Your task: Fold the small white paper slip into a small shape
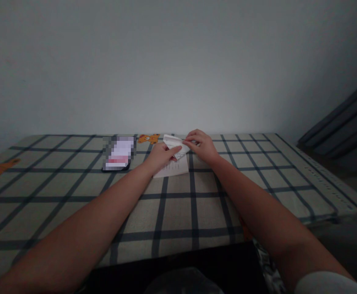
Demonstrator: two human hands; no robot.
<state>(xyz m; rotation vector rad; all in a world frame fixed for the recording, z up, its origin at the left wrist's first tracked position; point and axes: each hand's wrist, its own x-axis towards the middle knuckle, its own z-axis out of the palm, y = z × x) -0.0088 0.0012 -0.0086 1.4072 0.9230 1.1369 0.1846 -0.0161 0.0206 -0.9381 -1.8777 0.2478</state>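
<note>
Folded white paper [170,140] is between my hands, over the table's far side. A pale wall [178,65] rises behind a checked tablecloth [176,212]. My left hand [161,157] grips the paper, thumb on top; my right hand [204,148] pinches its right corner. Leftward lies a lit phone [120,153]; printed paper [178,168] shows beneath.

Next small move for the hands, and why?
Probably press the crease with the right hand while the left hand holds steady: the left thumb lies on the folded paper, and the right fingertips are at its right edge.
</note>
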